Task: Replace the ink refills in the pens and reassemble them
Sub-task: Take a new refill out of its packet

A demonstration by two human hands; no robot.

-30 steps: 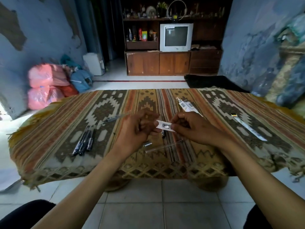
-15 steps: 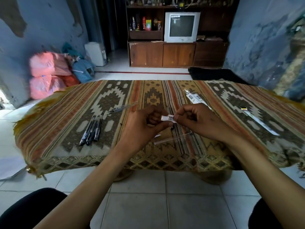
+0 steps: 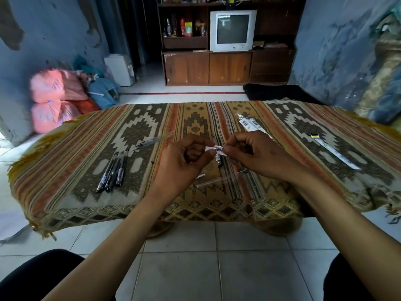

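Observation:
My left hand [image 3: 184,161] and my right hand [image 3: 253,155] meet above the patterned cloth [image 3: 82,148], each pinching one end of a small white barcode label [image 3: 216,148]. A clear refill or pen [image 3: 152,141] sticks out to the left behind my left hand; its grip is hidden. Under my hands lie a clear pen barrel [image 3: 221,180] and a small dark pen part [image 3: 218,160]. Three black pens [image 3: 111,173] lie side by side to the left.
Two refill packets lie on the cloth, one [image 3: 249,123] beyond my right hand, one [image 3: 334,152] far right. The cloth's front edge hangs over the tiled floor [image 3: 206,257]. Bags [image 3: 54,98] sit at the left wall, a TV cabinet [image 3: 217,66] behind.
My hands stay together on the label. The label looks shorter and more folded between the fingertips than a second ago. The camera has tilted down slightly.

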